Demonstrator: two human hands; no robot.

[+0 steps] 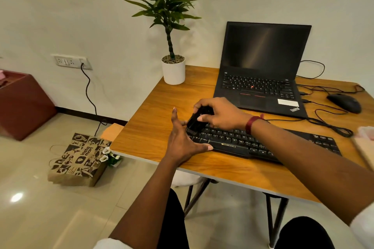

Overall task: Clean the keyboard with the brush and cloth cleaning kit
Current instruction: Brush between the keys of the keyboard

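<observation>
A black keyboard (263, 145) lies along the front of the wooden table (153, 127). My right hand (220, 113) grips a black brush (197, 121) from above, its bristles touching the keyboard's left end. My left hand (182, 139) rests at the keyboard's left edge with fingers spread, thumb against the front rim, holding nothing that I can see. At the right edge of the view lies something pale, perhaps a cloth (367, 132); it is cut off.
An open black laptop (261, 70) stands behind the keyboard. A black mouse (344, 103) and tangled cables (332, 125) lie at the right. A potted plant (173, 68) stands on the back left corner. A paper bag (79, 159) sits on the floor at left.
</observation>
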